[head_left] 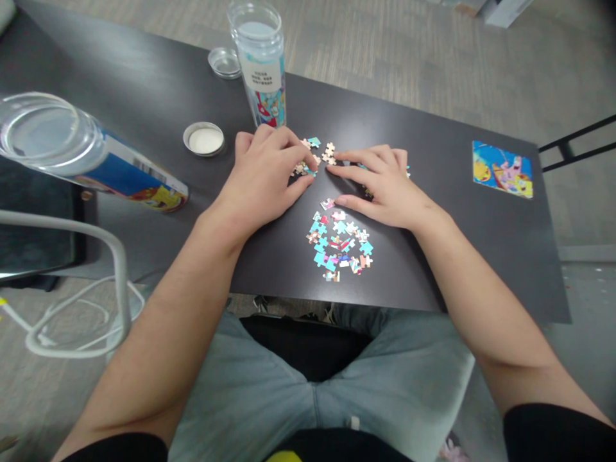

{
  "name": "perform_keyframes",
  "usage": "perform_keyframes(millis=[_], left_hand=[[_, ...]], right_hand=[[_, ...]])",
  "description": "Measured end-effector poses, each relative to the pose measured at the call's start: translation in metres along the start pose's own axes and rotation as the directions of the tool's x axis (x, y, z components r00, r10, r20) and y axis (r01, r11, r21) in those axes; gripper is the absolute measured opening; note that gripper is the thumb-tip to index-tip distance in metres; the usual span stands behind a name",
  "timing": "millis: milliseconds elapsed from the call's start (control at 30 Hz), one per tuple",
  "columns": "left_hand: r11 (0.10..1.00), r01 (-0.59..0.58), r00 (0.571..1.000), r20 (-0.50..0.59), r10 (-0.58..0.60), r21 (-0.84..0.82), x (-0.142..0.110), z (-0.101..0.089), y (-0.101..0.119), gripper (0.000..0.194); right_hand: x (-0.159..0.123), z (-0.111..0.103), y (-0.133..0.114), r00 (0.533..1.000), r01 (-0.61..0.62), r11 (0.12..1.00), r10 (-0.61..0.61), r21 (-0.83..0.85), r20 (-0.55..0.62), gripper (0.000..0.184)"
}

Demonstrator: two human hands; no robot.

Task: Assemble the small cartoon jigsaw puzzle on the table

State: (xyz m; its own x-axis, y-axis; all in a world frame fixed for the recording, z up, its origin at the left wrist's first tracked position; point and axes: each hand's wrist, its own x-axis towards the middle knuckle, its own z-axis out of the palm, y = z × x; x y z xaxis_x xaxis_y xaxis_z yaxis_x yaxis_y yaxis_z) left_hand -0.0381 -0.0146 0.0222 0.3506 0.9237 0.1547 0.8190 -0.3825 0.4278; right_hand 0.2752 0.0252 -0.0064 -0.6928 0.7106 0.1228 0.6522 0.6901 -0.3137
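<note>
Loose jigsaw puzzle pieces lie on the dark table in two groups. The far group (328,154), many of its pieces showing pale backs, sits between my two hands. Closer to me is a loose cluster of face-up pieces (341,245) in light blue, red and pink. My left hand (267,170) bends over the far pieces from the left, thumb and index finger apart; its other fingertips are partly hidden. My right hand (378,183) lies low with spread fingers. Its fingertips are by the pale pieces, its thumb beside a pink piece (328,204). More pieces are partly covered beneath it.
One clear plastic canister (262,70) stands behind my left hand, another (91,154) at the left. Two round lids (204,139) lie near them. A picture card (503,169) rests at the table's right end. A grey tube and white cable (120,289) are at lower left.
</note>
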Motion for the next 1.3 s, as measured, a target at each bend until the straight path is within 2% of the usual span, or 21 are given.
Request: perform_keyframes(millis=[267,400,500,700,1033,1300], left_hand=[[0.997,0.077,0.997,0.028,-0.077,-0.013,0.003,-0.003,0.002,0.029],[0.999,0.052,0.999,-0.002,-0.052,-0.006,0.003,-0.002,0.000,0.026],[1.000,0.029,1.000,-0.012,-0.029,0.007,0.002,-0.002,-0.001,0.028],[1.000,0.009,1.000,0.002,-0.009,0.010,0.000,0.001,0.001,0.038],[0.999,-0.019,0.998,0.056,0.020,-0.026,0.001,0.002,0.006,0.037],[0.999,0.035,0.999,-0.006,-0.035,-0.007,0.001,-0.003,0.001,0.036]], right_hand=[[-0.002,-0.008,0.003,0.999,0.048,0.999,-0.048,0.020,0.025,0.090],[-0.001,-0.009,0.004,0.998,0.053,0.998,-0.055,0.046,0.040,0.097],[0.000,-0.008,0.004,0.997,0.047,0.997,-0.050,0.055,0.059,0.095],[0.001,-0.002,0.001,1.000,-0.004,1.000,0.004,-0.001,-0.009,0.100],[0.001,-0.007,0.003,1.000,-0.018,0.999,0.017,-0.037,-0.017,0.090],[-0.004,-0.007,0.011,0.999,0.043,0.999,-0.042,-0.015,0.022,0.077]])
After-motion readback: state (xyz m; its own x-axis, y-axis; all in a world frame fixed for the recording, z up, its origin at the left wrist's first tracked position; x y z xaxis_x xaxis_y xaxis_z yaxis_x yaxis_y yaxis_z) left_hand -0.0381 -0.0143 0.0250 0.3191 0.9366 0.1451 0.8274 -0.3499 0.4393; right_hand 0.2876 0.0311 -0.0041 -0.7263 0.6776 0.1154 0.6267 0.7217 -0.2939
